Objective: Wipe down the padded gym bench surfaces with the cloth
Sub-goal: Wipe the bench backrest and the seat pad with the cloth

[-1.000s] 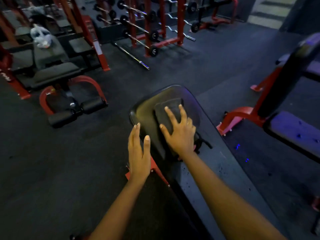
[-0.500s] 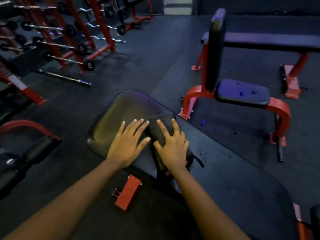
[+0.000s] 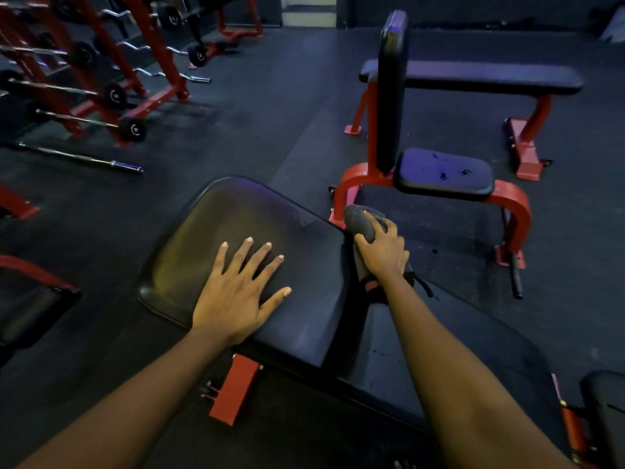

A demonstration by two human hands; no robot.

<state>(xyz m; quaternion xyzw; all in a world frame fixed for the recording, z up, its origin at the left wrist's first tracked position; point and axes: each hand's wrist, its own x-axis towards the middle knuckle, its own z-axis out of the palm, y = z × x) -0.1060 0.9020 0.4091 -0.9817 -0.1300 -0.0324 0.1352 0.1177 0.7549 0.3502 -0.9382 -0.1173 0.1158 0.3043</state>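
The right hand (image 3: 384, 252) curls round the bunched dark-grey cloth (image 3: 360, 221) at the right edge of the black padded bench seat (image 3: 243, 225); the left hand (image 3: 236, 289) lies flat on it, fingers spread. Flattening the cloth — bunched, it covers little — would likely wipe better.

Weight-training gym. Ahead and to the left of the left hand (image 3: 233, 294), red racks (image 3: 154, 103) hold fixed barbells (image 3: 133, 130) with black end plates, and a loose bar (image 3: 81, 159) lies on the dark rubber floor (image 3: 270, 106). Beyond the right hand (image 3: 384, 252) stand a red-framed seat (image 3: 443, 172) with an upright back pad and, farther off, a flat bench (image 3: 473, 77). Under the left hand: a black padded bench (image 3: 236, 218) on a red frame.
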